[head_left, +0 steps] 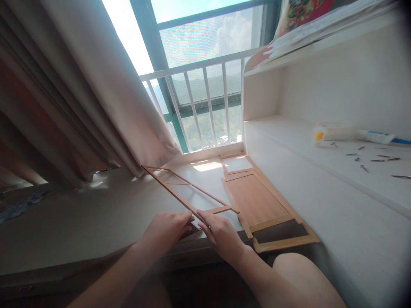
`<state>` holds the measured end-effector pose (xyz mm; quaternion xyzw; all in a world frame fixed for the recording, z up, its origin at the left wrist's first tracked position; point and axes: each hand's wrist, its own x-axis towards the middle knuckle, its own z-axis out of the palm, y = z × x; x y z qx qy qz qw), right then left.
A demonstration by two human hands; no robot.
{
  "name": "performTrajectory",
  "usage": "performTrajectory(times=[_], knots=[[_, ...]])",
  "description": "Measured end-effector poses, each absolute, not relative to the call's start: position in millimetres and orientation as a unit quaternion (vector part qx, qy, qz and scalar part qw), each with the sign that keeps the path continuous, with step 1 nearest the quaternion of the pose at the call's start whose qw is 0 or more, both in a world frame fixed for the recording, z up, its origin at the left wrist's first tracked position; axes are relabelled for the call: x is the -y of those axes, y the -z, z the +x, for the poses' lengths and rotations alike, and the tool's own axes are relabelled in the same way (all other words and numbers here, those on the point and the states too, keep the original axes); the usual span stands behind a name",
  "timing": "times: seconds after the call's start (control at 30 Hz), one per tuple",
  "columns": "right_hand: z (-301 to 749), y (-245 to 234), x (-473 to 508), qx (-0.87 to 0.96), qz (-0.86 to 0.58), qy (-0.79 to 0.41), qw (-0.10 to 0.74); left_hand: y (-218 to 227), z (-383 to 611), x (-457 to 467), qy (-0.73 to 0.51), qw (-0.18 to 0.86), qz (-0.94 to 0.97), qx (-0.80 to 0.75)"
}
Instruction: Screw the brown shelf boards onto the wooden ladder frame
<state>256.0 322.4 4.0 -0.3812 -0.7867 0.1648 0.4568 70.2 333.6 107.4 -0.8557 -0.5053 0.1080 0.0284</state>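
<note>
Both hands grip the near end of a light wooden frame (184, 199), which slants up and away to the left over the white ledge. My left hand (168, 231) has its fingers curled at the lower edge of the frame's long bar; what lies under those fingers is partly hidden. My right hand (223, 235) pinches the same bar just to the right. Beside the frame, a wooden panel (257, 199) with a framed border lies flat on the ledge, its near end reaching past the ledge's front edge.
On the white shelf (289, 128) at right lie a glue bottle-like container (332, 131), a white-and-blue tube (379, 137) and several screws (364, 168). A curtain (96, 85) hangs at left. Behind stand a white railing (208, 90) and a window. A bare knee (298, 273) is close below.
</note>
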Motion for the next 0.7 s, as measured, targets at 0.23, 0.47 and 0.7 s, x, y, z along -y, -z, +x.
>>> performTrajectory(times=[0.23, 0.47, 0.7], knots=[[269.5, -8.1, -323.7, 0.735, -0.446, -0.176, 0.479, -115.0, 69.3, -328.7, -0.114, 0.013, -0.836, 0.536], [285.6, -12.2, -322.4, 0.728, -0.527, -0.158, 0.409, -112.7, 57.1, -316.1, -0.108, 0.015, -0.813, 0.572], [291.4, -13.6, -307.3, 0.706, -0.488, -0.162, 0.486, -121.4, 47.5, -297.2, -0.099, 0.021, -0.818, 0.566]])
